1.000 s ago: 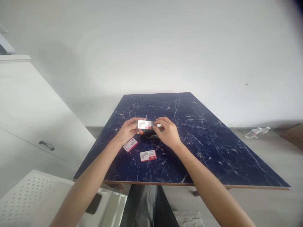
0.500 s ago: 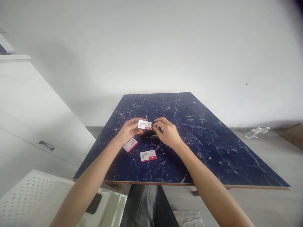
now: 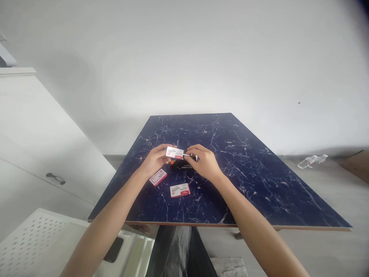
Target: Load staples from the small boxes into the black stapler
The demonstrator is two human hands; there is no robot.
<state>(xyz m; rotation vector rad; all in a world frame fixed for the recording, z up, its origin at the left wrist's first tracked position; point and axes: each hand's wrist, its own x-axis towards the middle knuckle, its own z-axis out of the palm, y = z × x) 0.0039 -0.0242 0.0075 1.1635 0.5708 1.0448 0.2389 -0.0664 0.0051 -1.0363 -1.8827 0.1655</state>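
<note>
My left hand [image 3: 154, 161] is closed around the left end of a small white-and-red staple box [image 3: 174, 152], its printed face turned up. At the box's right end my right hand [image 3: 201, 159] pinches with thumb and forefinger. A thin pale piece shows between the box and those fingertips, too small to name. Below the box lies a black object [image 3: 178, 166] with an orange part, partly hidden by the hands. A second staple box [image 3: 158, 177] lies tilted near my left wrist, and a third staple box [image 3: 180, 190] lies closer to the front edge.
Everything lies on a dark blue marbled table [image 3: 245, 184]. A white cabinet [image 3: 52, 134] stands left. A dark phone-like slab [image 3: 114, 249] is at lower left. Clear plastic bottles [image 3: 311, 161] and a brown carton [image 3: 357, 167] are on the floor at right.
The held box has shifted slightly left, away from my right fingertips. A pale strip now shows in the gap between them. The two boxes on the table stay put.
</note>
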